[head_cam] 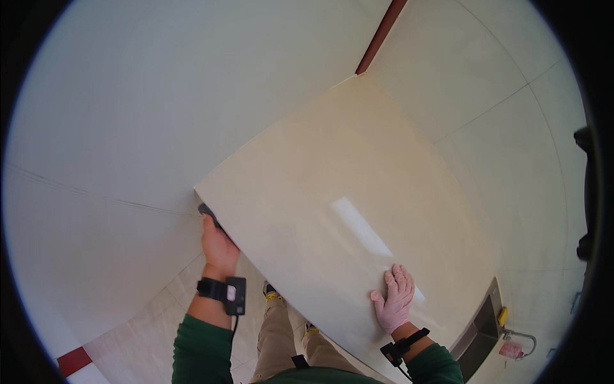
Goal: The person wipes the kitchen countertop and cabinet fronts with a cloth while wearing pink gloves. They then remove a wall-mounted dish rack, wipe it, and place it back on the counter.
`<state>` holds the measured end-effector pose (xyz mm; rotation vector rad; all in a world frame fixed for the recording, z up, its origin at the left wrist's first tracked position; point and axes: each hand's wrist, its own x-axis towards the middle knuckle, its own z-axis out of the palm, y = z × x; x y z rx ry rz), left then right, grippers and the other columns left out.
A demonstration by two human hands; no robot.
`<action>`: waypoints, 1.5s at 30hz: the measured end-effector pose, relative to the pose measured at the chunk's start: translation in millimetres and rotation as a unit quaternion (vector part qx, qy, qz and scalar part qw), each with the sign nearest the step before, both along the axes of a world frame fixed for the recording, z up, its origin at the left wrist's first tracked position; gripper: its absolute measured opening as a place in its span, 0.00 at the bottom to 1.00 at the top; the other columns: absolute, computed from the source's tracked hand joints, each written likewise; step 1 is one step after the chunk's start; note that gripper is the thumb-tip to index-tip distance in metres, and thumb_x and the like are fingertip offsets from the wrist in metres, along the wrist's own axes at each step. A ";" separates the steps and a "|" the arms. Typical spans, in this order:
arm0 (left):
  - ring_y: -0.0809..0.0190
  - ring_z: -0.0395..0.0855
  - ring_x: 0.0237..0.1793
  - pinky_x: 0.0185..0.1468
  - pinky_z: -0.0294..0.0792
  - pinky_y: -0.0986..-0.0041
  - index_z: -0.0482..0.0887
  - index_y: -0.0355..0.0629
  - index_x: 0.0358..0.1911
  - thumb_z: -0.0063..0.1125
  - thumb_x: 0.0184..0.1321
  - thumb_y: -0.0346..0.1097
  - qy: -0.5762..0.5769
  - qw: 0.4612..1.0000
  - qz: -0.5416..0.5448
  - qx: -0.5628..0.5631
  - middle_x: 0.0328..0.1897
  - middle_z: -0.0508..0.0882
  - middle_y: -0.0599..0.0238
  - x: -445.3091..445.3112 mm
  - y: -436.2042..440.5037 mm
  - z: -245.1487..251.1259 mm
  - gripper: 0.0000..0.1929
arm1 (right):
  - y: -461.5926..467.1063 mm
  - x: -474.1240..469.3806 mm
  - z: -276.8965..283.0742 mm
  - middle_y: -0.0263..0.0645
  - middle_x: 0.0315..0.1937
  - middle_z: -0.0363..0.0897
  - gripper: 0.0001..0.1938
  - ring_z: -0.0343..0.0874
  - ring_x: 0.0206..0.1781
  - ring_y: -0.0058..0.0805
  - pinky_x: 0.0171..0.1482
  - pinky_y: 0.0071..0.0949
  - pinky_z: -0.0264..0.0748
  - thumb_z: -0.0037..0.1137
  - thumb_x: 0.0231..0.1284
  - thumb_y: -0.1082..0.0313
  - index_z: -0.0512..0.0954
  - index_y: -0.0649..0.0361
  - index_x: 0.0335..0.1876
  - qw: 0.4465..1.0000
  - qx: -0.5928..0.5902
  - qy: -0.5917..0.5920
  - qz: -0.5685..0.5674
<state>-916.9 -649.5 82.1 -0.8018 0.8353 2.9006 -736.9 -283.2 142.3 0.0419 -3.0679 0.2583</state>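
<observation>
My left hand [220, 246] is bare and raised at the front edge of a glossy beige countertop [307, 163], close to the wall corner. It holds a dark grey object [208, 211] against that edge; the object's kind cannot be made out, and most of the fingers are hidden. My right hand [395, 302], in a thin pink glove, rests palm down on the countertop with its thumb apart from the fingers and nothing in it.
A pale wall [110, 120] borders the left side and a tiled wall [508, 129] the back. At the right sit a metal sink [477, 331], a yellow sponge [502, 317], a curved faucet [531, 338] and a pink item [511, 350]. Black straps with cabled devices circle both wrists.
</observation>
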 end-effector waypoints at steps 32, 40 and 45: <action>0.54 0.77 0.56 0.65 0.65 0.59 0.72 0.37 0.53 0.46 0.71 0.40 -0.096 0.985 0.002 -0.140 0.55 0.80 0.58 -27.5 -52.8 -7.8 0.15 | -3.0 0.1 -0.5 0.50 0.61 0.68 0.28 0.64 0.65 0.52 0.66 0.53 0.56 0.56 0.56 0.47 0.72 0.61 0.55 1.000 -0.012 0.000 -0.002; 0.55 0.75 0.59 0.67 0.63 0.57 0.73 0.41 0.57 0.46 0.70 0.44 -0.050 0.996 -0.044 -0.062 0.59 0.78 0.62 -51.7 -68.1 -10.6 0.18 | -8.7 -7.7 0.9 0.50 0.62 0.67 0.28 0.63 0.66 0.51 0.67 0.53 0.55 0.57 0.56 0.47 0.72 0.61 0.56 1.000 -0.020 0.025 0.000; 0.56 0.73 0.62 0.68 0.61 0.59 0.72 0.42 0.59 0.46 0.71 0.46 -0.038 0.996 -0.067 -0.042 0.62 0.77 0.64 -8.6 -31.5 -5.9 0.20 | -10.2 -12.1 3.9 0.50 0.63 0.67 0.28 0.62 0.66 0.52 0.67 0.53 0.54 0.57 0.56 0.48 0.71 0.61 0.56 1.000 -0.023 -0.001 -0.012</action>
